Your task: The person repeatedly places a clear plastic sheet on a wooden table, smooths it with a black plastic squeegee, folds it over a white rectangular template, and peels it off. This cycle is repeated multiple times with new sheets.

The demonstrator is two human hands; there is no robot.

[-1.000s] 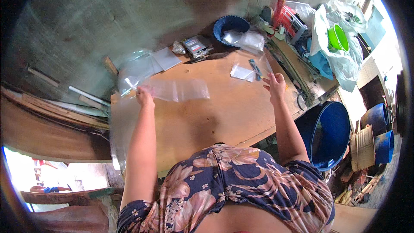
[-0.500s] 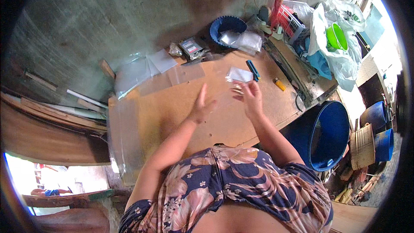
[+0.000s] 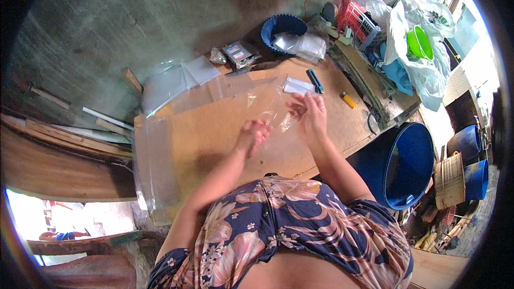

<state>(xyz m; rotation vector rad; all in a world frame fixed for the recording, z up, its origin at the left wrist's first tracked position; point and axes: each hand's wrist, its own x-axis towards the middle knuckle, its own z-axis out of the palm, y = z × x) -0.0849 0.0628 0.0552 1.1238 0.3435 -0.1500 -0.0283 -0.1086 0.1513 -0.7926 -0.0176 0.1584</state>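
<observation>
A thin clear plastic bag [image 3: 275, 111] is stretched between my hands above the wooden tabletop [image 3: 214, 128]; its outline is hard to make out. My left hand [image 3: 252, 137] has its fingers curled closed at the bag's near left edge. On the other side, my right hand [image 3: 309, 113] pinches the bag between thumb and fingers. Just beyond the right hand lies a small stack of clear plastic sleeves [image 3: 297, 86]. A blue tool with a dark slot [image 3: 315, 81], perhaps a cutter, rests beside the stack. Farther right is a yellow lighter [image 3: 348, 100].
Plastic sheets [image 3: 187, 79] cover the table's far left, with more along its left edge. At the back stand a wrapped dark packet [image 3: 239, 54] and a blue basket [image 3: 273, 27] with clear bags. A large blue barrel [image 3: 409, 166] stands against the right side.
My left hand has gone from spread fingers to closed on the clear bag. The bag now shows glinting between both hands; the right hand stays in nearly the same place.
</observation>
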